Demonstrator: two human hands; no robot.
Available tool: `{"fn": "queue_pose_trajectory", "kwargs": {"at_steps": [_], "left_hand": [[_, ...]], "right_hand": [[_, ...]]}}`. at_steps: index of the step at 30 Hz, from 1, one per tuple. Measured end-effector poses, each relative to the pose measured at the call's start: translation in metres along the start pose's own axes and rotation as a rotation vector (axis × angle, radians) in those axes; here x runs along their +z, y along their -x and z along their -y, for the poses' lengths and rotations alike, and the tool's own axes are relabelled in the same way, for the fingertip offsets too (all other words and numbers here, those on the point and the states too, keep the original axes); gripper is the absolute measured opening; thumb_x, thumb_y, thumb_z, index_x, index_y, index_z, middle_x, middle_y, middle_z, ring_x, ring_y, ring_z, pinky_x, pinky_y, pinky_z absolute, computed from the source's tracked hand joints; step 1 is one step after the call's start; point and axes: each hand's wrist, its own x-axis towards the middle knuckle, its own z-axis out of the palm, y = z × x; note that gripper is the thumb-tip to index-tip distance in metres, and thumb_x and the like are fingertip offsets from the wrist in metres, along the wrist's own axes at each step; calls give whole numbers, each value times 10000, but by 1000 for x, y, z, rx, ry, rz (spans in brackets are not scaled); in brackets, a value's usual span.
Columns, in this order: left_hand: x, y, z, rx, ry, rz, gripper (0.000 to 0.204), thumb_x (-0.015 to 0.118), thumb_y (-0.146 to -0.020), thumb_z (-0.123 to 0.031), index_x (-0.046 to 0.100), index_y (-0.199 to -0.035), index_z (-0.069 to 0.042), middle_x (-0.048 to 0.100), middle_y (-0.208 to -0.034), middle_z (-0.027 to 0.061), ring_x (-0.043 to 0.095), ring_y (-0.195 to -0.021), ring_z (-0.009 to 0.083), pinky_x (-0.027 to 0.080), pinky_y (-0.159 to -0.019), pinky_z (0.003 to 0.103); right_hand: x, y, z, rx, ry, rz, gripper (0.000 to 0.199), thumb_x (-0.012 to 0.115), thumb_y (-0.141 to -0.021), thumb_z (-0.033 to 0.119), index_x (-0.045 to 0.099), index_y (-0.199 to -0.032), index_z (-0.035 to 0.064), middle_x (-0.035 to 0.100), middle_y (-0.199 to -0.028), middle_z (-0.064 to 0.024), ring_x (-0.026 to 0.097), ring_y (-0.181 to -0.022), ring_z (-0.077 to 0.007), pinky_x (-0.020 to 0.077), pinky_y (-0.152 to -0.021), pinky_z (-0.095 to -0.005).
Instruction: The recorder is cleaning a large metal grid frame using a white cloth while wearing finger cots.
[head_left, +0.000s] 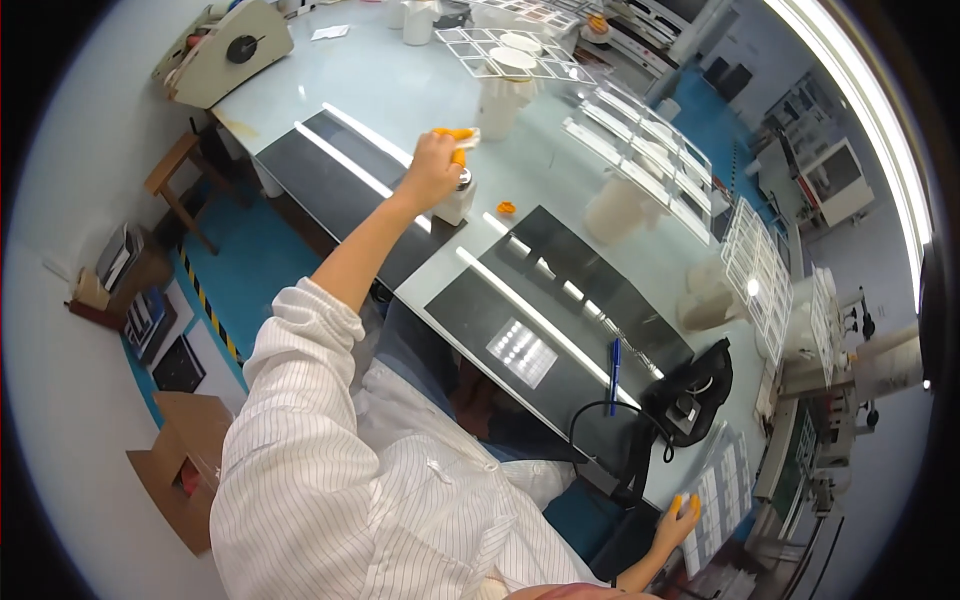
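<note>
My left hand, with orange finger cots, is closed on a small white wipe. It is above and against a white pump-top bottle on the table, at the corner of a dark mat. My right hand, low at the right, also wears orange cots. Its fingers are bent together beside a sheet of pale rectangular pieces; a small whitish bit shows between the fingertips, too small to name. A glossy dark panel lies before me, with a grid-like light reflection on it.
A blue pen and a black strap with a device lie on the panel's right end. A loose orange finger cot is near the bottle. White grid racks stand on tubs farther back. A beige machine sits far left.
</note>
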Motion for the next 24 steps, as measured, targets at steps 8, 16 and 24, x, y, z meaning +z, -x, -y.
{"fn": "queue_pose_trajectory", "kwargs": {"at_steps": [8, 16, 24], "left_hand": [[1, 24, -21, 170, -198, 13, 302, 590, -737, -160, 597, -1015, -43, 535, -1066, 127, 410, -1097, 292, 303, -908, 418], [-29, 25, -47, 131, -79, -53, 248, 621, -723, -113, 615, -964, -56, 531, -1060, 108, 443, -1041, 281, 338, -889, 391], [-32, 43, -130, 348, 383, 30, 190, 605, -722, 1, 634, -908, -32, 574, -821, 114, 543, -747, 256, 453, -668, 310]], "right_hand": [[-1, 0, -4, 32, -71, 40, 411, 574, -836, 191, 493, -1163, -44, 425, -1254, -224, 387, -1178, -344, 296, -987, -378], [-15, -17, 34, -49, 217, 143, 320, 495, -847, 131, 498, -1091, -76, 502, -1116, -256, 473, -1041, -390, 373, -902, -408], [-85, -53, 40, -197, 413, -25, 128, 468, -786, 26, 485, -897, -36, 540, -864, -216, 542, -804, -391, 451, -678, -429]]}}
